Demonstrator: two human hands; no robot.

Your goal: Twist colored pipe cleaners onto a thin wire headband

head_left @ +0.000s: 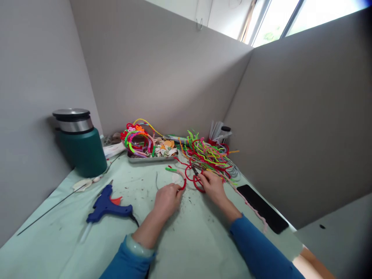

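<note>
My left hand (167, 199) is closed in a pinch on the red end of a curved pipe cleaner (182, 175), which runs through pale pink to a green tip. To its right, my right hand (213, 186) has its fingers closed at a pair of scissors (198, 185) with red handles and dark, short-looking blades pointing away from me. Its fingertips partly hide the handles. Red pipe cleaner strands lie close around the scissors, so their outlines blend. A thin grey strand (157, 180) rests just beyond my left hand.
A blue glue gun (107, 205) lies at left, near a green bottle (83, 149). Behind my hands stand a metal tray (152, 159) with wooden pieces and pipe cleaner rings, and a heap of pipe cleaners (209, 153). A black phone (263, 209) lies at right. Grey partitions enclose the table.
</note>
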